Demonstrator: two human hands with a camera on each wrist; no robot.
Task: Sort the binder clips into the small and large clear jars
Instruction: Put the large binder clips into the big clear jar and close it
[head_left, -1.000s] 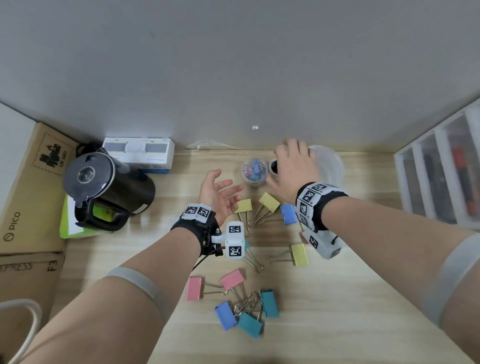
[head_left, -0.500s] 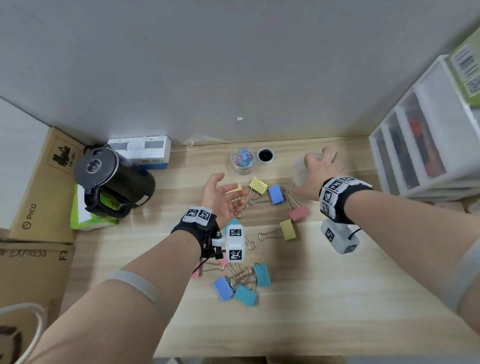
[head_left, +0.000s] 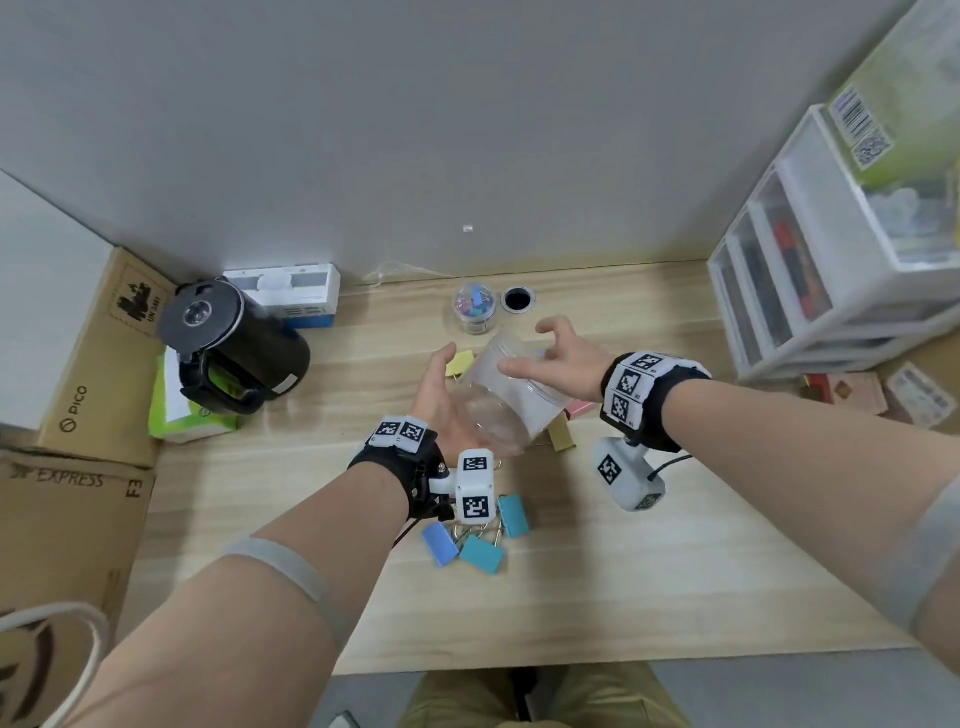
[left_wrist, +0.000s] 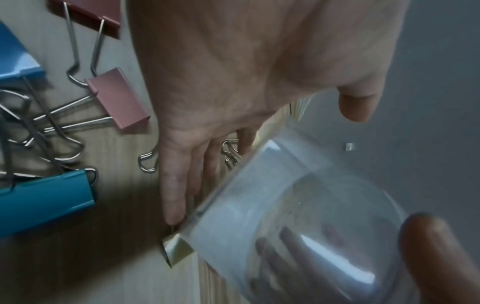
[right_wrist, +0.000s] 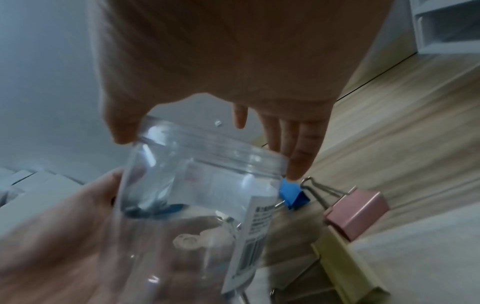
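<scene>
The large clear jar (head_left: 501, 408) hangs tilted above the desk's middle, empty, its mouth toward the wall. My right hand (head_left: 545, 351) grips it at the rim, thumb on one side and fingers (right_wrist: 296, 164) on the other. My left hand (head_left: 441, 387) lies palm up with straight fingers against the jar's (left_wrist: 298, 216) lower side. The small clear jar (head_left: 474, 310) stands near the wall and holds small coloured clips. Large binder clips lie on the desk: blue ones (head_left: 483, 553) near my left wrist, a yellow one (head_left: 460, 362), a pink one (head_left: 579, 408) and another yellow one (head_left: 562, 435) partly under the jar.
A black kettle (head_left: 234, 348) and cardboard boxes (head_left: 98, 358) stand at the left. White plastic drawers (head_left: 810, 291) fill the right side. A round black-centred ring (head_left: 518, 300) sits beside the small jar. The desk's front edge (head_left: 623, 660) is near my legs.
My right hand has brought the large jar from the back right to the middle and tilted it against my left palm. The left hand has stayed in place, palm up.
</scene>
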